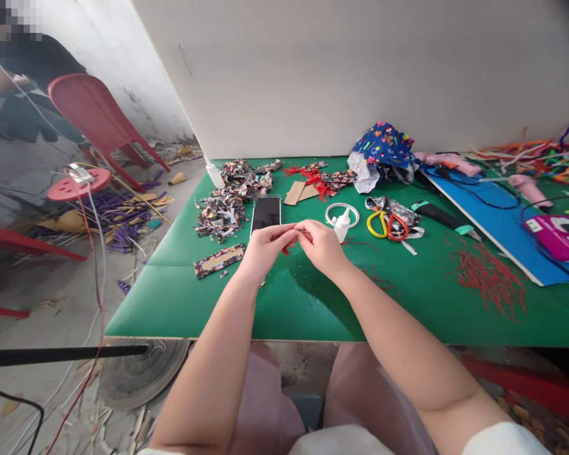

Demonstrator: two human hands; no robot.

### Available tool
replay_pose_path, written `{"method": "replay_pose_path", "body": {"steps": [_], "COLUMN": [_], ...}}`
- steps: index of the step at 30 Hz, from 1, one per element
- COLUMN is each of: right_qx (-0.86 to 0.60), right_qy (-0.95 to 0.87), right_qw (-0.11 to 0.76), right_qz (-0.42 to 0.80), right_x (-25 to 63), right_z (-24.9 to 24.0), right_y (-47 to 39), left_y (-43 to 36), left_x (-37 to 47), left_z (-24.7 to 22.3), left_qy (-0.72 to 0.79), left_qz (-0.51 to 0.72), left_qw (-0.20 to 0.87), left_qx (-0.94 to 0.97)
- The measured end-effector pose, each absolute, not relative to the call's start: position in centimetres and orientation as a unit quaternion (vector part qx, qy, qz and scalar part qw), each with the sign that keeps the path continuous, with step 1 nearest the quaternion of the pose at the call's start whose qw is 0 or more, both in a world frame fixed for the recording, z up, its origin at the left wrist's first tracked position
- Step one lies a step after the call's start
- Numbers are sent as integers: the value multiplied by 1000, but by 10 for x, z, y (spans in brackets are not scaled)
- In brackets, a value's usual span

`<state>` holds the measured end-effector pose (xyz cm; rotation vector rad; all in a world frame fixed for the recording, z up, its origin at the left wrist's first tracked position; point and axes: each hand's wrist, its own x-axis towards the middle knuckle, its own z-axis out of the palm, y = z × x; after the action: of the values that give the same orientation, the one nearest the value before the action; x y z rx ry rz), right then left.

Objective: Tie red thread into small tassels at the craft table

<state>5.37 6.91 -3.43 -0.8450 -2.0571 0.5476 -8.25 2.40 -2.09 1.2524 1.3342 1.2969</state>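
Note:
My left hand (269, 245) and my right hand (320, 243) meet above the green tabletop (218, 309), fingertips pinched together. A short bit of red cord (286, 251) shows just below the fingers; both hands appear closed on it, though the fingers hide most of it. Right behind my left hand lies a dark-screened phone (266, 213). Close to my right hand stands a small white squeeze bottle (342, 224) by a white ring (332, 208). Loose red cords (490, 278) form a tangled pile farther right.
Cut patterned fabric scraps (230, 205) heap at the back left. Scissors with yellow and red handles (387, 226) and a black-and-teal cutter (443, 218) lie right. Beyond are a blue board (493, 221) and pink glue guns (455, 165). A person sits near a red chair (92, 114).

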Motion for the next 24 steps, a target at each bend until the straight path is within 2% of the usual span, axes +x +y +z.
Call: {"method": "replay_pose_path", "body": {"steps": [7,13,24], "right_qx": [-336,-346,-392], "right_qy": [-817,-819,-820], "right_qw": [407,393,346], "right_qz": [230,234,233], "right_x": [54,55,57], "right_z": [-35,-33,-30], "right_y": [69,67,67], "left_y": [25,25,22], "left_x": [-85,-86,-88], "left_z": [-24,-22,-15], "left_qy": [537,555,606], "left_qz": [526,519,449], "left_qw": [442,402,359], "left_qx": [489,511,550]}}
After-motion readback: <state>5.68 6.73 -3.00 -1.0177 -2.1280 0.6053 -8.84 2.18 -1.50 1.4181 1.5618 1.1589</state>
